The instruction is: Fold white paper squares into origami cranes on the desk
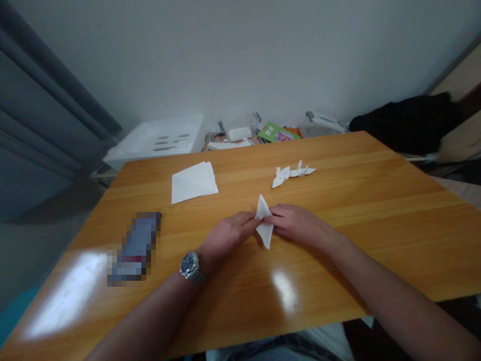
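Note:
A folded piece of white paper [265,231], pointed at both ends like a slim diamond, is held between my two hands just above or on the wooden table [338,195]. My left hand [230,234], with a metal watch [191,265] on its wrist, pinches the paper's left side. From the right, my right hand [296,224] grips its middle, fingertips lying over the paper. Where the fingertips meet, the fold is partly covered. Farther back stand two folded paper birds [281,176], close together.
White sheets [193,183] lie stacked at the back left. A blurred-out phone-like object [139,243] rests on the left. Behind the table are a white plastic tray [161,138], a green booklet [276,132] and dark cloth [406,125].

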Motion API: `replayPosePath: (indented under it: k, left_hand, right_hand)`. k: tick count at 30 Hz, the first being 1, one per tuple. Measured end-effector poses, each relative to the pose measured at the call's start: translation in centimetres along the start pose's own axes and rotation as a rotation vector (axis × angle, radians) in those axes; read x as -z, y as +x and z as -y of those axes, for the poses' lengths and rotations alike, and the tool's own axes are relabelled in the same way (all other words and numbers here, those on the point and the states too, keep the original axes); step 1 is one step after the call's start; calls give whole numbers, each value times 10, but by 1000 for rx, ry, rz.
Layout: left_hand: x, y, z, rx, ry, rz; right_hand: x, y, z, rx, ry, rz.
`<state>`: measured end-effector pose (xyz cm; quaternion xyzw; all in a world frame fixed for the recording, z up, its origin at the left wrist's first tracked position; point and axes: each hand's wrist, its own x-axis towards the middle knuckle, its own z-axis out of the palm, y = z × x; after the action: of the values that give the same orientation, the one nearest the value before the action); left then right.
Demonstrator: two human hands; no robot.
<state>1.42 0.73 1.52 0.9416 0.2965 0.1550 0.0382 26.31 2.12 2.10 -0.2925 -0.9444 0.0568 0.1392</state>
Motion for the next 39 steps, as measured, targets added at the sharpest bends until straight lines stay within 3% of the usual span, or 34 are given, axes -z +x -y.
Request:
replayPosePath:
  k: [9,22,33,39]
  left_hand:
    - [7,-2,-1,6,47,-29]
    - [4,3,-4,67,51,84]
    - [-3,0,0,126,-198,27]
    - [-7,-1,2,141,-209,8]
  right_hand:
    - [11,-5,1,7,-72,-5]
    - [2,-5,1,55,27,-27]
    - [-4,-5,-3,6,139,-52]
    - [-7,-6,-4,-8,190,-76]
